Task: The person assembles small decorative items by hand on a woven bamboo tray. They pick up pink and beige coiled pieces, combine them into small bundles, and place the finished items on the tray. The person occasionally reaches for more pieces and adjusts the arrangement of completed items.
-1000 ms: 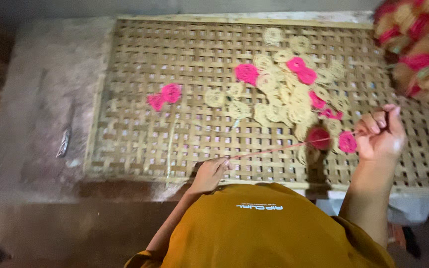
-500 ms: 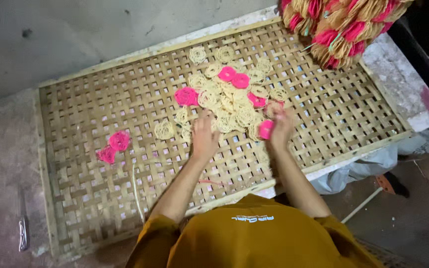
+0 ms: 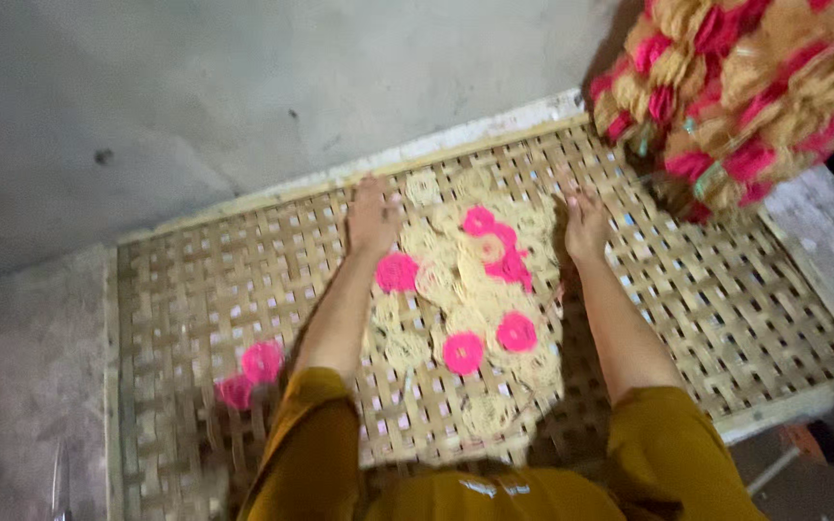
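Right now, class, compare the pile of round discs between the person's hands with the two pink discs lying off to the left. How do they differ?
The pile of discs mixes cream and pink pieces; the two pink discs are pink only. The pile is many, overlapping; the pair is just two, side by side. The left hand and right hand flank the pile; neither is near the pair. Both lie on the woven tray.

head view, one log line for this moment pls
left hand: flat on tray, left of coils | right hand: flat on tray, right of coils | bundle: far right corner
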A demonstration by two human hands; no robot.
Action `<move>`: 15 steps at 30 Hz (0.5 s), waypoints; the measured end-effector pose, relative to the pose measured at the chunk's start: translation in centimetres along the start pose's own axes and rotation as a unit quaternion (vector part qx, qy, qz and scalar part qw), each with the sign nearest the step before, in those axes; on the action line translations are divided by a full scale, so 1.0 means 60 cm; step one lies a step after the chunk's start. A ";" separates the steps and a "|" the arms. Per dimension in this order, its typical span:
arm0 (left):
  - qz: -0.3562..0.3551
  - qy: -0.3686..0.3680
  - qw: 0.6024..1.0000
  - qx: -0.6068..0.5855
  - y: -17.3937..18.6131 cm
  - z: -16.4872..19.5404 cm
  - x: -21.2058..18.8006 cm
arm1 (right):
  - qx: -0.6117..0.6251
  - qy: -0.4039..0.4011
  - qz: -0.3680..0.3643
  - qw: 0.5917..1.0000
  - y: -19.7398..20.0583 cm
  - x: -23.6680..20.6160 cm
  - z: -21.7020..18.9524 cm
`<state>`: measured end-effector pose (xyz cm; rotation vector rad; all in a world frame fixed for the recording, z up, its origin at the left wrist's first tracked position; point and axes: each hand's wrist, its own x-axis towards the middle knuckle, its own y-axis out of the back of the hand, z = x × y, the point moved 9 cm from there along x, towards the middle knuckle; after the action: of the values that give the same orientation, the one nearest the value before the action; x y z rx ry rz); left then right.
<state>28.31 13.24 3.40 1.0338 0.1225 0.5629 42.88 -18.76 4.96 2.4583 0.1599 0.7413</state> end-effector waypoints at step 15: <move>-0.274 -0.030 0.956 -0.103 -0.210 0.094 -0.064 | 0.326 -0.123 -0.286 0.893 -0.197 -0.100 -0.072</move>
<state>31.89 2.13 -4.87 0.7660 0.2800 0.0363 36.05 -8.42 -1.38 2.8446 1.1383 0.1069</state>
